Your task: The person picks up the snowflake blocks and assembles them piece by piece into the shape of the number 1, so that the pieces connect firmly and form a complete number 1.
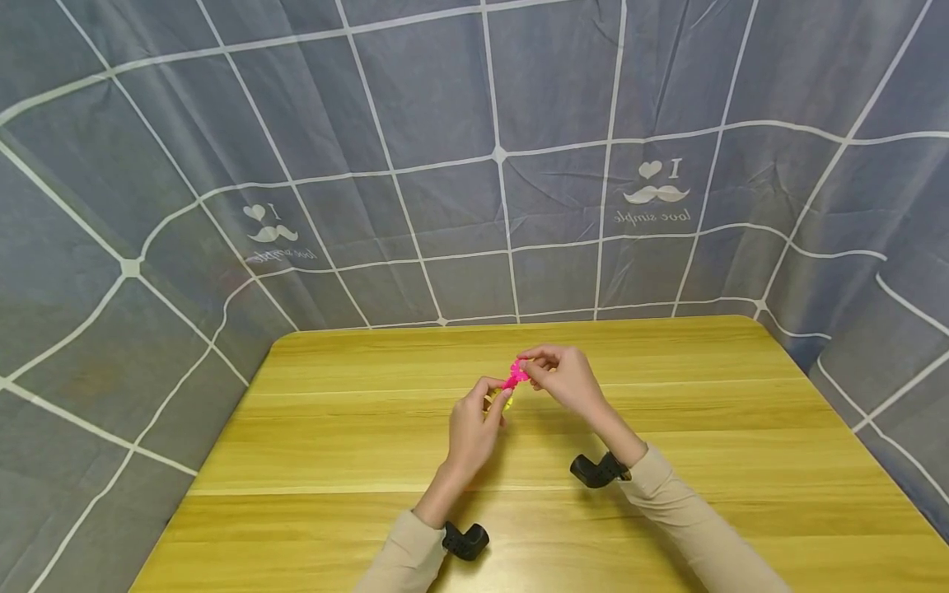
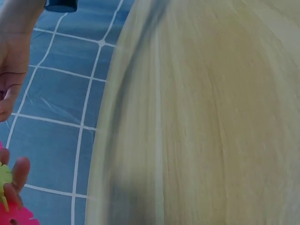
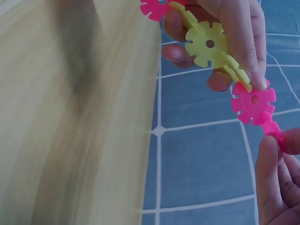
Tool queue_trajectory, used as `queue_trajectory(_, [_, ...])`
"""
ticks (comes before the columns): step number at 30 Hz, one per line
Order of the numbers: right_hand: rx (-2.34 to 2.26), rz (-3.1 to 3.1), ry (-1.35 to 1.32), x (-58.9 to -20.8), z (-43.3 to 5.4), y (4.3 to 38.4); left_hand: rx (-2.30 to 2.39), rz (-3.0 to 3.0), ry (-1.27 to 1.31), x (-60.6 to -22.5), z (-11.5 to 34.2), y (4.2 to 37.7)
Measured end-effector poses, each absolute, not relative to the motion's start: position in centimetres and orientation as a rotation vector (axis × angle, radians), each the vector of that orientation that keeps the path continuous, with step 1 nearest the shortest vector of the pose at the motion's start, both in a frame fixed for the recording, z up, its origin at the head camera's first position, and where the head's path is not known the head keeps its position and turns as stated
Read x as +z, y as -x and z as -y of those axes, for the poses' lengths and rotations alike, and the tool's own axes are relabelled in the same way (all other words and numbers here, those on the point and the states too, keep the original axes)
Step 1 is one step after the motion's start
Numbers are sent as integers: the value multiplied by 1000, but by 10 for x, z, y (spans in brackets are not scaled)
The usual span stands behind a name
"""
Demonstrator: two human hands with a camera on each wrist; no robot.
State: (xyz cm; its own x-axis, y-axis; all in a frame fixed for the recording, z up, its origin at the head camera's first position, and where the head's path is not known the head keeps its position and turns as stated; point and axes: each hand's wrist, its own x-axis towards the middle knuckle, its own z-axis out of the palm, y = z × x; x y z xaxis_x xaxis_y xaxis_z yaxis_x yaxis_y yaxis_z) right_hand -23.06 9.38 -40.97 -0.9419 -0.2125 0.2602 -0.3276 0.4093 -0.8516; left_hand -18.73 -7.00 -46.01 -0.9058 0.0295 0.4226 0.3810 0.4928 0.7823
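A chain of toothed, flower-shaped plastic discs runs between the two hands over the table. Its yellow disc [image 3: 200, 50] has a round hole in the middle and joins more yellow pieces set edge-on. My left hand [image 1: 472, 424] grips the chain around this yellow stretch, its fingertips at a flat pink disc [image 3: 246, 106]. Slotted into that one is another pink disc [image 3: 270, 126], pinched between thumb and fingers of my right hand [image 1: 569, 381]. Past the left hand, at the chain's other end, shows a further pink disc [image 2: 18, 216].
The wood-grain table [image 1: 334, 428] spreads beneath both hands. A grey-blue curtain [image 1: 445, 206] with white grid lines hangs behind it and along the sides. Each wrist carries a black camera mount, the left one [image 1: 467, 542] close over the tabletop.
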Motion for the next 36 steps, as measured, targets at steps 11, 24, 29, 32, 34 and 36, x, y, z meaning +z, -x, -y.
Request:
queue_trajectory(11, [1526, 2511, -517, -394, -94, 224, -1307, 2213, 414, -456, 60, 188])
queue_trajectory(24, [1535, 2515, -515, -393, -92, 225, -1290, 2220, 375, -452, 57, 191])
queue_trajectory(29, [1634, 2508, -517, -398, -96, 232, -1372, 2318, 324, -447, 57, 193])
queue_trajectory(32, [1726, 2512, -486, -402, -100, 239, -1549, 2358, 333, -444, 59, 194])
queue_trajectory(34, [1772, 2517, -475, -405, -104, 243, -1706, 2361, 348, -442, 60, 194])
queue_trajectory(36, [1822, 2522, -460, -408, -109, 248, -1828, 2362, 365, -441, 62, 194])
